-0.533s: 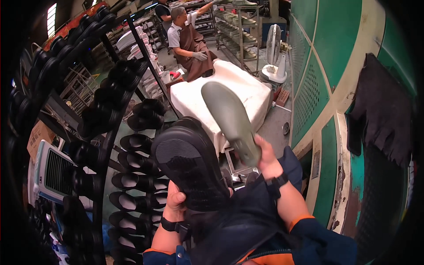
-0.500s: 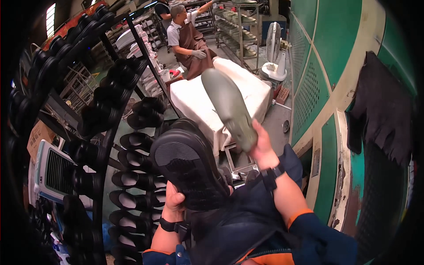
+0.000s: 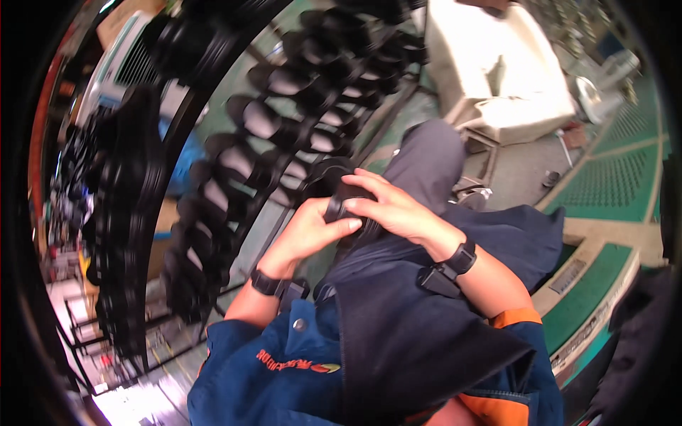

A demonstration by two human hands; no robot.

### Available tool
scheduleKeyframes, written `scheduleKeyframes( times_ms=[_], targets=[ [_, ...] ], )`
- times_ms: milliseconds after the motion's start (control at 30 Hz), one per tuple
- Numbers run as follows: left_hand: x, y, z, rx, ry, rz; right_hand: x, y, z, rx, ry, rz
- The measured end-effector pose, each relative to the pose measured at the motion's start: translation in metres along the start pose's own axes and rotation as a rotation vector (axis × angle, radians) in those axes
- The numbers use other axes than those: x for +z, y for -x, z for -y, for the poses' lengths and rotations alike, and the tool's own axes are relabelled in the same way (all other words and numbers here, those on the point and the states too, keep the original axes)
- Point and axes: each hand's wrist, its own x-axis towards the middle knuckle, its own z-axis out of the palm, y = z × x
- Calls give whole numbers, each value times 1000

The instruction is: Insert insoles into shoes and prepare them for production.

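A black shoe (image 3: 353, 192) is between my two hands, low in front of my lap and beside the shoe rack. My left hand (image 3: 312, 231) is closed round its near left side, thumb pointing right. From the right, my right hand (image 3: 393, 208) lies over it with bent fingers, its thumb along the near side. Much of the shoe is covered by my fingers, and blur hides its details. Another dark rounded shape (image 3: 332, 170) shows just beyond the fingers; whether it belongs to the same shoe I cannot tell.
Rows of black shoes (image 3: 259, 121) with pale insoles fill the rack on the left. Its dark frame post (image 3: 202, 99) runs close by. A cloth-covered table (image 3: 469, 71) stands ahead, a white fan (image 3: 590, 96) beyond it. Green perforated panels (image 3: 611, 188) line the right side.
My view has swung down and to the left. The green shoe last has left my right hand and is out of sight. Both hands have come together on the black shoe.
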Motion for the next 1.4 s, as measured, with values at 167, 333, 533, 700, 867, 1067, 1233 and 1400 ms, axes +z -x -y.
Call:
scheduleKeyframes(
  times_ms=[167, 333, 533, 700, 867, 1067, 1233, 1400],
  targets=[
    [-50, 32, 102, -219, 402, -277, -13, -1, -7, 197, -325, 244],
    [-82, 59, 206, -475, -142, -399, -40, 8, -12, 153, -494, 104],
    [-124, 78, 306, -537, -882, -750, -51, 19, -3, 120, -422, 85],
    [-80, 5, 245, -136, -615, -592, -77, 35, 26, 96, -247, -51],
    [-20, -84, 82, 414, -459, -399, -133, 87, 106, 16, 57, -285],
    [62, -166, -52, 718, -572, -42, -217, 244, 181, -65, 281, -562],
    [98, -201, -32, 987, -765, -117, -238, 450, 166, -60, 285, -1151],
    [106, -204, -28, 940, -703, -83, -225, 647, 80, -155, -74, -1949]
  ],
)
